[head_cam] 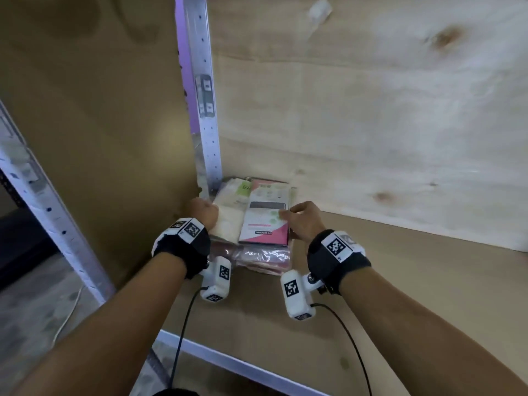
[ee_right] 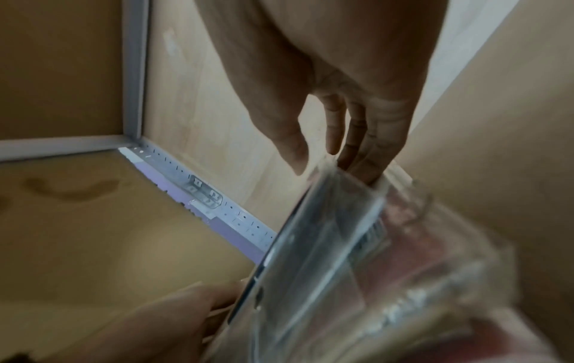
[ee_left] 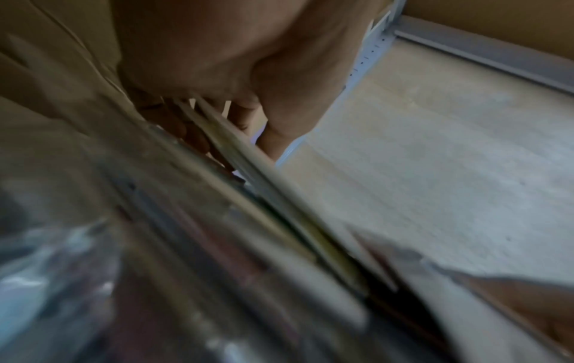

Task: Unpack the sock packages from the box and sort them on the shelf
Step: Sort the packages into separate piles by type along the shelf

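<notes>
A stack of sock packages [head_cam: 258, 224] lies on the brown shelf board [head_cam: 400, 287], pushed into the back left corner. On top sit a pink and white carded package [head_cam: 264, 224] and a cream package [head_cam: 228, 215]; pink ones in clear plastic [head_cam: 263, 257] lie beneath. My left hand [head_cam: 204, 211] is curled round the stack's left edge, with its fingers [ee_left: 186, 130] tucked in among the packages. My right hand [head_cam: 303, 220] touches the right edge with straight fingers [ee_right: 363, 152], thumb held apart above the plastic [ee_right: 326, 245]. No box is in view.
A perforated metal post [head_cam: 207, 110] stands right behind the stack. A cardboard side panel [head_cam: 100, 124] closes the left, a plywood back panel [head_cam: 371, 110] the rear. The shelf board runs bare to the right. Its metal front rail [head_cam: 228, 358] is near my forearms.
</notes>
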